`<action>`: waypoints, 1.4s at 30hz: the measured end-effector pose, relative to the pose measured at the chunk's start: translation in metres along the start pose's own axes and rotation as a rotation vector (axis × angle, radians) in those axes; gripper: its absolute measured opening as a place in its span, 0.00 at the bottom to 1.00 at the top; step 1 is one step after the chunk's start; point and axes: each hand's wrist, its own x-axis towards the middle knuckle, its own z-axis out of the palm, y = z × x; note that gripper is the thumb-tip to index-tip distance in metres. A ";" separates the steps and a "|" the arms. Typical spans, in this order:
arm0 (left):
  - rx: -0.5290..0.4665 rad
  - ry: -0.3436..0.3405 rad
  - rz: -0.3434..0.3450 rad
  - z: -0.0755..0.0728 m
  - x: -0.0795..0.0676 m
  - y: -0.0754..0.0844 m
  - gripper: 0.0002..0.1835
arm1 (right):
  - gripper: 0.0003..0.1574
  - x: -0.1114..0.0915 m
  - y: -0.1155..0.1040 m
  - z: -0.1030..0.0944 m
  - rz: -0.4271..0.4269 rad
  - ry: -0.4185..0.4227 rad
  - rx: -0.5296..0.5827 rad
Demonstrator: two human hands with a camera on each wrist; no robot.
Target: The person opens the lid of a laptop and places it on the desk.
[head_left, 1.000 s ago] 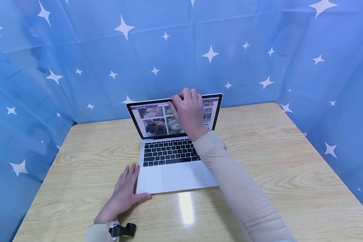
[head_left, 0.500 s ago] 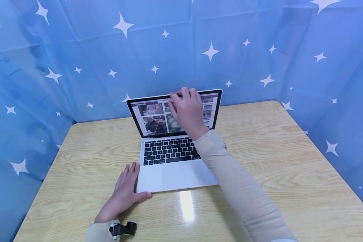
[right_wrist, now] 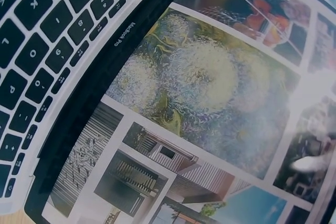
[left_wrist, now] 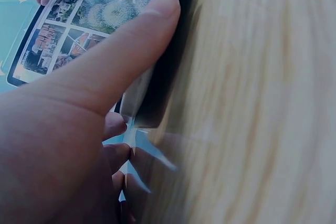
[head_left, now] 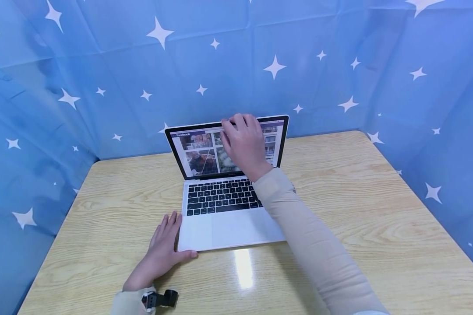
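A silver laptop (head_left: 199, 232) stands with its lid raised and its lit screen (head_left: 199, 155) showing a page of photos. At the middle of the lid's top edge, my right hand (head_left: 246, 144) grips the lid with thumb and fingers. My left hand (head_left: 161, 251) rests on the table at the base's front left corner, fingers fairly straight along the left side, thumb (left_wrist: 126, 51) lying along the front edge. In the right wrist view the keyboard (right_wrist: 31, 51) and the photo page fill the frame; the right fingers are outside it. My right forearm hides the keyboard's right side.
The laptop sits on a light wood-grain table (head_left: 358, 197). Behind it and at both sides hangs a blue curtain (head_left: 236, 57) with white stars. A black band (head_left: 159, 299) is worn on the left wrist. Light reflects off the tabletop just in front of the laptop.
The lid has tilted further back, its top edge rising a little with my right hand still gripping it. Over the last half second it hardly moves. My left hand stays put.
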 end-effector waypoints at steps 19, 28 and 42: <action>0.015 0.005 -0.003 0.003 -0.001 -0.001 0.62 | 0.22 0.000 -0.002 0.002 -0.015 -0.064 -0.064; 0.011 0.006 0.005 0.003 -0.001 -0.002 0.61 | 0.29 -0.001 -0.004 0.002 -0.004 -0.103 -0.106; 0.011 0.002 -0.002 0.003 -0.002 -0.001 0.62 | 0.29 -0.002 -0.007 0.002 0.024 -0.112 -0.118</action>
